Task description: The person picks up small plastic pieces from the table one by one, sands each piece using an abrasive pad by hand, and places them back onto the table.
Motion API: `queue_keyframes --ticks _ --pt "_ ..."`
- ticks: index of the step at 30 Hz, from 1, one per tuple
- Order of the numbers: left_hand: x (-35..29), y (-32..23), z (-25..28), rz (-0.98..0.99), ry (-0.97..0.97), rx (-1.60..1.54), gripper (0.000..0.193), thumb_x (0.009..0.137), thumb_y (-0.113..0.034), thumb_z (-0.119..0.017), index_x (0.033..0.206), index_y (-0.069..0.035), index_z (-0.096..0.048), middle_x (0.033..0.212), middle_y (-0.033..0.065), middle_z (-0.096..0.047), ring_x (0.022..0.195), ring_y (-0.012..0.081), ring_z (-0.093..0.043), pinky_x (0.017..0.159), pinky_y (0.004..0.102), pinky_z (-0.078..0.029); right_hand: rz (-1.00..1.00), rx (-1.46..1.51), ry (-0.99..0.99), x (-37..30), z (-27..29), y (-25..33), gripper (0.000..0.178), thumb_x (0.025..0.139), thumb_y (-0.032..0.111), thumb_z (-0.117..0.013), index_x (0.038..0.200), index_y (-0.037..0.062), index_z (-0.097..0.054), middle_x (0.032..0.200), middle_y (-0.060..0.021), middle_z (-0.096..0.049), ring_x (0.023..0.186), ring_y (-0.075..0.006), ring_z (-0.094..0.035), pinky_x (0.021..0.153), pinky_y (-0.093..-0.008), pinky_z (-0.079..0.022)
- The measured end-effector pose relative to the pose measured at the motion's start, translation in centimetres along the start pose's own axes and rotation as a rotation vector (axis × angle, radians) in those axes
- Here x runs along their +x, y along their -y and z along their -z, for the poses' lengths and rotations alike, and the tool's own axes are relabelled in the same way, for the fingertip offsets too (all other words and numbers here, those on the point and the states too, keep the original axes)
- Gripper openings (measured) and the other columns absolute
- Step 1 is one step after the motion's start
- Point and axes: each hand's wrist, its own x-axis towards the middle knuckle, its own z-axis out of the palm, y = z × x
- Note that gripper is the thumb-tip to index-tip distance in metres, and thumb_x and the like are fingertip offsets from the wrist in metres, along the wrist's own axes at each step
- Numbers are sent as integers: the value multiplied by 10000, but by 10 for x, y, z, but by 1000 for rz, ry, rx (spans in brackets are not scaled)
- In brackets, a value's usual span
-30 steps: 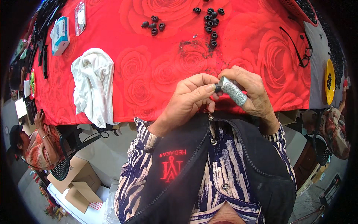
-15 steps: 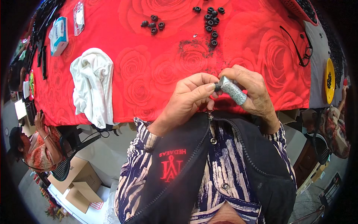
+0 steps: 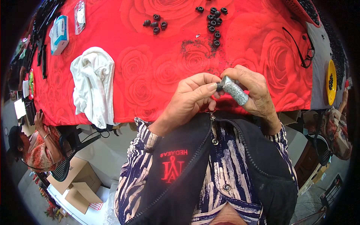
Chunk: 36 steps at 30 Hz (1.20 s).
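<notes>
Close to the table's near edge, my left hand (image 3: pixel 189 99) is closed, with a small black round part (image 3: pixel 219 87) pinched between thumb and fingertips. Touching it from the other side is my right hand (image 3: pixel 257 88), its fingers curled around a small flat silver piece (image 3: pixel 225 80) whose exact kind I cannot make out. A speckled silver-grey sleeve (image 3: pixel 236 93) lies where the right thumb is and seems to cover it. Beyond the hands, black crumbs (image 3: pixel 197 48) are scattered on the red rose-patterned cloth (image 3: pixel 146 75). Several similar black knob-shaped parts (image 3: pixel 212 23) lie past them.
A smaller group of black parts (image 3: pixel 155 24) sits farther left. Nearby are a crumpled white cloth (image 3: pixel 93 84), a tissue box (image 3: pixel 59 35), eyeglasses (image 3: pixel 307 56), a yellow plate (image 3: pixel 330 95) and a red basket (image 3: pixel 300 9). Another person (image 3: pixel 41 146) sits at left, by cardboard boxes (image 3: pixel 77 176).
Both hands keep nearly the same pose around the small black part. The whole view has shifted very slightly.
</notes>
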Motion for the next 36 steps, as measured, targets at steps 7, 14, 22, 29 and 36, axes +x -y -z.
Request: queue_keyframes --ticks 7,14,22,29,36 --pt "0 -1 -1 -12 1 8 211 918 -111 -495 1081 22 -519 876 60 -578 749 87 -557 601 247 -467 32 -35 -33 -1 -1 -2 254 715 42 -620 961 -1 -572 759 -121 -570 669 -277 -580 578 -340 -454" --pt "1 0 0 11 -16 2 207 917 -110 -497 1077 17 -527 875 56 -576 748 88 -549 592 239 -461 33 -55 7 -1 3 -6 266 710 53 -637 963 0 -573 771 -126 -569 653 -279 -577 563 -338 -450" --pt "8 -2 -2 -34 -103 -21 192 909 -148 -516 1004 15 -550 842 53 -568 733 93 -544 557 229 -463 45 1 47 -3 3 5 282 707 89 -685 950 1 -572 733 -108 -545 613 -264 -564 530 -333 -443" --pt "9 0 -2 95 -63 -174 183 901 -163 -521 1014 -23 -551 854 49 -598 691 114 -568 557 251 -470 354 -325 -236 6 -20 -7 417 619 116 -708 998 2 -575 710 -85 -524 563 -233 -541 488 -328 -438" --pt "3 3 3 126 38 -228 210 896 -210 -532 1022 -42 -550 895 49 -586 758 134 -561 594 257 -452 580 -404 -323 5 -24 -7 380 708 204 -681 968 -55 -585 656 -57 -486 507 -178 -490 436 -302 -380"
